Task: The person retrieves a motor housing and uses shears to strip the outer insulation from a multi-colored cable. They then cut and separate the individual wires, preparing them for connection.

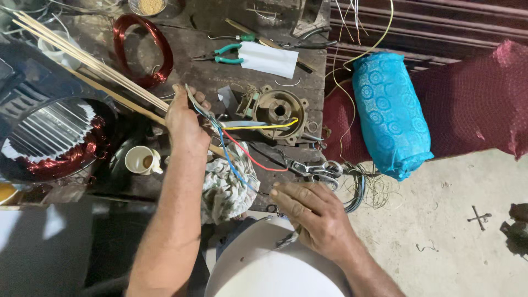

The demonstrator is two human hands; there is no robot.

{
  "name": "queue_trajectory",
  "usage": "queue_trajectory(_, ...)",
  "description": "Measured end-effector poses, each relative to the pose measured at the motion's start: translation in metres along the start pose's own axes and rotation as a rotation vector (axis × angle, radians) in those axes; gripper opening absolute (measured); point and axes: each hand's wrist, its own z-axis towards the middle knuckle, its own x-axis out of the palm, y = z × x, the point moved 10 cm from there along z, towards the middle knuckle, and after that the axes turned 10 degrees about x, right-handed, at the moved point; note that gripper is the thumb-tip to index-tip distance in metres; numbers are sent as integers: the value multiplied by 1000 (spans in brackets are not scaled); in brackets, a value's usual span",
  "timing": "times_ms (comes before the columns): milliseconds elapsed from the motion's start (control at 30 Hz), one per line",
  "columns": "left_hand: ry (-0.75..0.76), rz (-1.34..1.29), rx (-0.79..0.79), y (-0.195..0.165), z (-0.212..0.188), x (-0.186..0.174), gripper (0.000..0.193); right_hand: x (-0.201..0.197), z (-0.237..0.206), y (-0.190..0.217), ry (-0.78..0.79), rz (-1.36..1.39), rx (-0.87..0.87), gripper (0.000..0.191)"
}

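The left hand [186, 124], at the middle left of the frame, has its grip closed around a bundle of coloured wires [234, 151]; blue, red and yellow strands run out of the fist toward the lower right and right. The right hand [313, 214], lower middle of the frame, rests with fingers curled on the rim of a white rounded housing [264, 269], and seems to pinch a thin wire end against it, though the fingertips hide what lies under them.

Between the hands lies a crumpled patterned rag [225, 190]. Just right of the left hand sits a round metal end cap [279, 110] on the dark tabletop [192, 41], with the yellow strand crossing it. Scissors [316, 169] lie near the right hand, by a tangle of loose wire. At the upper middle are green-handled pliers [225, 53] beside a white paper sheet [268, 59]. A copper wire coil [142, 49] sits upper left, thin wooden sticks [82, 60] across it. A motor stator [52, 143] fills the left edge, a small cup [140, 159] beside it. A blue cloth roll [390, 113] lies at right.
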Motion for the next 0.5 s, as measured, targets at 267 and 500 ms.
queue_trajectory(267,-42,-151,57,-2,6,-1,28,9,37,-54,-47,-417,24,49)
queue_trajectory(500,-42,-100,37,-8,-3,5,26,-41,55,-132,-439,-5,185,37)
